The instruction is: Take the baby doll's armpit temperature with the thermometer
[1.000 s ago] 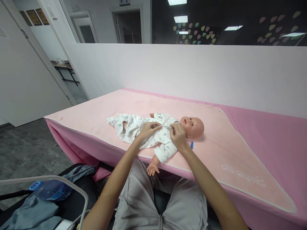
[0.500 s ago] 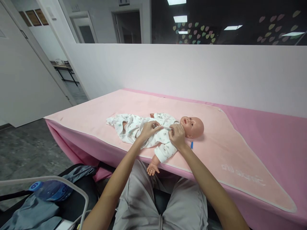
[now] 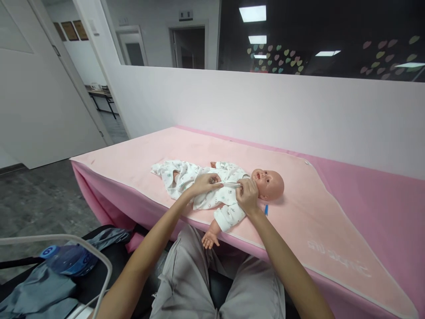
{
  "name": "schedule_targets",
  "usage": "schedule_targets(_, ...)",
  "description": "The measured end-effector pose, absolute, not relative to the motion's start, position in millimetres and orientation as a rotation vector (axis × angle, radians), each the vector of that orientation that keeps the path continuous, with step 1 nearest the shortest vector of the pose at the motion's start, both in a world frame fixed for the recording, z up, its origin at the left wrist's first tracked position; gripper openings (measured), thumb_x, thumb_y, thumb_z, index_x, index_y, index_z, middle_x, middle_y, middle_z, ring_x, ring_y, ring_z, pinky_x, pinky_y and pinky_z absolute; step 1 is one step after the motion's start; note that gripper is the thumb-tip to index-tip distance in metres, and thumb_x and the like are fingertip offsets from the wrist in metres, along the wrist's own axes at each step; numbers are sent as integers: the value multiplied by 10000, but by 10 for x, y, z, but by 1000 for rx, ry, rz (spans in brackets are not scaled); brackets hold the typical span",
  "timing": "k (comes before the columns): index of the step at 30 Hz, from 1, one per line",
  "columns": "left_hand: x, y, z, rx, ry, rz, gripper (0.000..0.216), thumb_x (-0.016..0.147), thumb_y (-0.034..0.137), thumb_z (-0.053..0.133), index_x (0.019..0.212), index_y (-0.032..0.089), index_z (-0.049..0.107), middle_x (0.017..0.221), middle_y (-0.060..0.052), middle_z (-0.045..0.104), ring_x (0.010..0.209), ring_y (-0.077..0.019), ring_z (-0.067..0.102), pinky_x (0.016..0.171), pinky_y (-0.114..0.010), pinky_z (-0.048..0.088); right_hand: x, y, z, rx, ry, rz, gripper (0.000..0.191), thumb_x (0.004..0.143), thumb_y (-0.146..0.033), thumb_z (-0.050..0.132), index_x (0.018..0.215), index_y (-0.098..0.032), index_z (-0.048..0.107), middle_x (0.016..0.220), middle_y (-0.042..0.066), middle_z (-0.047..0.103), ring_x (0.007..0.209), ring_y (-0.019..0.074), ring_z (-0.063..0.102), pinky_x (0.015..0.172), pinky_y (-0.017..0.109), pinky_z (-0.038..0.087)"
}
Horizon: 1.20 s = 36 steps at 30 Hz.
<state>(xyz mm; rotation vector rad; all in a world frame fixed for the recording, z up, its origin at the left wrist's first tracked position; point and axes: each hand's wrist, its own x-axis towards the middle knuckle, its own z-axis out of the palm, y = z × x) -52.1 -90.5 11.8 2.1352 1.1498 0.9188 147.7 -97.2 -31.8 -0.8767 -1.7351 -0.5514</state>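
A baby doll (image 3: 268, 184) lies on its back on a pale pink mat (image 3: 315, 212), head to the right. It wears a white printed romper (image 3: 186, 177). My left hand (image 3: 203, 183) pinches the romper's front edge over the doll's chest. My right hand (image 3: 247, 195) pinches the same edge near the doll's neck. A thin strip of fabric is stretched between the two hands. One doll arm (image 3: 212, 232) hangs over the table's near edge.
The mat covers a table with a darker pink cloth (image 3: 381, 186), backed by a white partition wall. A small blue object (image 3: 266, 209) lies beside the doll's neck. At lower left stands a chair with grey clothing and a blue-capped bottle (image 3: 68, 260). My grey-trousered knees are under the table edge.
The camera has tilted and shifted slightly. My hands stay on the romper's front, now drawn a little farther apart with the fabric edge taut between them.
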Motion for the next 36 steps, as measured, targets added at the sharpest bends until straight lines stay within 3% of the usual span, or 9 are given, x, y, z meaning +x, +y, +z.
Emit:
schedule_targets(13, -887, -1067, 105, 2229, 1314, 867, 237, 710, 405, 575, 788, 205, 674, 800, -20, 670, 597, -133, 537, 563, -241, 388, 1489, -963, -303, -901, -1724, -497, 261, 678, -51, 396, 850, -183, 542, 739, 50, 573, 742, 198, 519, 688, 316, 414)
schedule_targets(19, -849, -1128, 147, 2375, 1429, 774, 210, 747, 374, 518, 775, 195, 624, 734, -30, 636, 622, -163, 542, 569, -261, 365, 1497, -954, -298, -907, -1717, -497, 242, 689, -49, 401, 837, -174, 547, 728, 47, 581, 748, 197, 524, 695, 314, 415)
schedule_targets(36, -713, -1210, 226, 2636, 1640, 483, 162, 741, 270, 444, 817, 173, 550, 818, -52, 610, 690, -191, 550, 599, -281, 358, 1500, -947, -304, -955, -1745, -472, 201, 707, -60, 403, 780, -170, 555, 712, 38, 572, 734, 179, 503, 717, 298, 393)
